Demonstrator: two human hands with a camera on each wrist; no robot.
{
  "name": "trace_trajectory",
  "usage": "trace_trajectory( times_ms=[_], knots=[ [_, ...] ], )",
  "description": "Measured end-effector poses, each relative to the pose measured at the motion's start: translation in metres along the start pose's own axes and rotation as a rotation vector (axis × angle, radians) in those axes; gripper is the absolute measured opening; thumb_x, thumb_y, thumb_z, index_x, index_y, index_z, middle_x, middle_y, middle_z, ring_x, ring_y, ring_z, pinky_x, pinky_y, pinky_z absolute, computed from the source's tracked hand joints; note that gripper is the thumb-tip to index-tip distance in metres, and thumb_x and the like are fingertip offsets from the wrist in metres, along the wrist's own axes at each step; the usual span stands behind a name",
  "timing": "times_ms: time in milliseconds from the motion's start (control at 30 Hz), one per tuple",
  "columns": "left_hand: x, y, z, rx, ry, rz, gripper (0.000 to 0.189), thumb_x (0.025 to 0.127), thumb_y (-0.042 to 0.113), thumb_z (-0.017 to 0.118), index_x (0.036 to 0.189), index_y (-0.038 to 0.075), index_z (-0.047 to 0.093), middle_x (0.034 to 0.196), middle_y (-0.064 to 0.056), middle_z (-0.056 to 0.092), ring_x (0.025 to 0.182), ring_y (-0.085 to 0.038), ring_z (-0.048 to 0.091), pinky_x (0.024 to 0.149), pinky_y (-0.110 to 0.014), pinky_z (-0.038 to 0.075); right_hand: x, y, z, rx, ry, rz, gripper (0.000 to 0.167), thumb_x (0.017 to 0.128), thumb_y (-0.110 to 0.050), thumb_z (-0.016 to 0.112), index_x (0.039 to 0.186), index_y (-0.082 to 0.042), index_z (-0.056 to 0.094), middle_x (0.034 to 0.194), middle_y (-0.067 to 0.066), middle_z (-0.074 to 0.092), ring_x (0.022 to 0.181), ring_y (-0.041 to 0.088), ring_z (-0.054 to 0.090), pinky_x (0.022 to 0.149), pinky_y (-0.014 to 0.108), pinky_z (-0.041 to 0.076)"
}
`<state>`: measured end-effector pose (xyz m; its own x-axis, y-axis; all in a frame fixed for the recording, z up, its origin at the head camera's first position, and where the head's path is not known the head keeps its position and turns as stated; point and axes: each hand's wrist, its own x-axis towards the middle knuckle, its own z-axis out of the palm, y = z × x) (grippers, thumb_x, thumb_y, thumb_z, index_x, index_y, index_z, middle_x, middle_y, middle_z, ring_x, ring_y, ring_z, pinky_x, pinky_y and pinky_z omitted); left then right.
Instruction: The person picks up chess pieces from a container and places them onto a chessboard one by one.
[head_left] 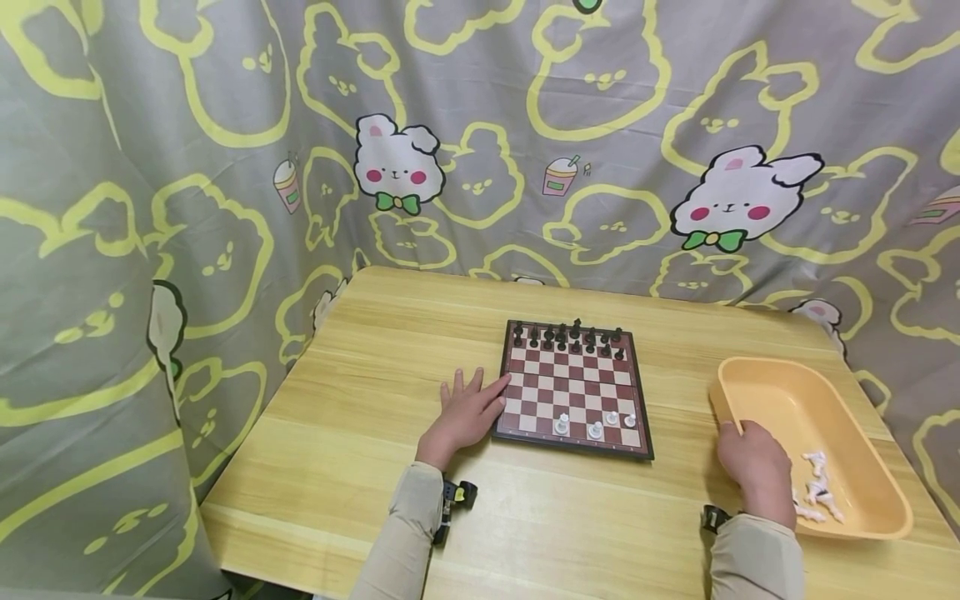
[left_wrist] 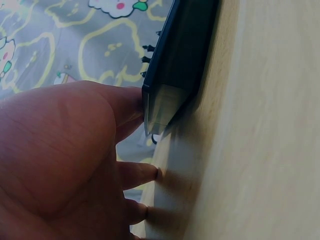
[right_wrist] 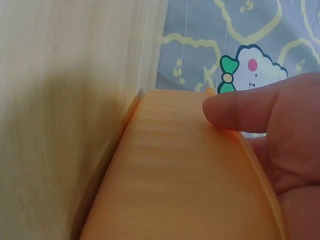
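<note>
In the head view a chessboard (head_left: 573,390) lies on the table, with rows of black chess pieces (head_left: 562,340) along its far side. Several white chess pieces (head_left: 596,431) stand near its closest edge. My left hand (head_left: 465,414) touches the board's left edge, its fingers spread; in the left wrist view other fingertips (left_wrist: 150,172) rest on the tabletop. At the right, my right hand (head_left: 756,467) grips the rim of an orange plastic bin (head_left: 873,467). The right wrist view has the thumb outside the bin's wall (right_wrist: 175,165) and the other fingers partly hidden behind it.
More white chess pieces (head_left: 819,487) lie inside the bin, partly hidden by the right hand. Behind the wooden table (head_left: 405,317) and at its left hangs a grey patterned curtain (head_left: 480,167). Bare wood separates the board from the bin.
</note>
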<state>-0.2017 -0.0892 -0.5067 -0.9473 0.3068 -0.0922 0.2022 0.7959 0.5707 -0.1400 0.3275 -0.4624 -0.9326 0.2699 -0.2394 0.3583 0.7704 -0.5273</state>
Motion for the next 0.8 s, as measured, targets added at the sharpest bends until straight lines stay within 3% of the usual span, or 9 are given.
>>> trace_trajectory(
  times_ms=[100,200,567,800],
  knots=[
    [-0.0006,0.0006,-0.0006,-0.004,0.003,0.003,0.049,0.112,0.040,0.038,0.160,0.031,0.041,0.168,-0.023,0.021,0.153,-0.055,-0.002,0.119,-0.071,-0.006,-0.0005,0.0013,-0.0001,0.004,0.005,-0.022,0.051,0.110,-0.029,0.025,0.121,0.014,0.050,0.117,0.043,0.053,0.100,0.054,0.055,0.083,0.061,0.047],
    [-0.0013,0.0012,-0.0012,-0.010,0.006,0.010,0.049,0.112,0.038,0.039,0.160,0.030,0.043,0.168,-0.024,0.021,0.153,-0.056,-0.001,0.119,-0.072,-0.005,-0.0005,0.0015,0.0000,0.014,0.000,-0.025,0.051,0.110,-0.029,0.025,0.120,0.014,0.050,0.116,0.042,0.052,0.099,0.052,0.055,0.082,0.060,0.047],
    [-0.0008,0.0011,-0.0015,-0.013,0.009,0.012,0.049,0.112,0.039,0.039,0.160,0.031,0.042,0.168,-0.024,0.021,0.153,-0.055,-0.002,0.119,-0.072,-0.007,-0.0022,0.0012,0.0001,0.041,-0.048,0.022,0.064,0.110,-0.038,0.023,0.142,0.016,0.037,0.137,0.044,0.042,0.118,0.059,0.047,0.095,0.065,0.043],
    [0.0001,0.0006,-0.0007,-0.013,0.010,0.008,0.049,0.111,0.040,0.038,0.160,0.032,0.042,0.168,-0.024,0.020,0.153,-0.055,-0.003,0.119,-0.071,-0.007,-0.0042,-0.0010,0.0033,0.125,0.039,0.069,0.074,0.108,-0.049,0.032,0.149,0.012,0.038,0.144,0.040,0.044,0.126,0.056,0.047,0.099,0.063,0.043]
  ],
)
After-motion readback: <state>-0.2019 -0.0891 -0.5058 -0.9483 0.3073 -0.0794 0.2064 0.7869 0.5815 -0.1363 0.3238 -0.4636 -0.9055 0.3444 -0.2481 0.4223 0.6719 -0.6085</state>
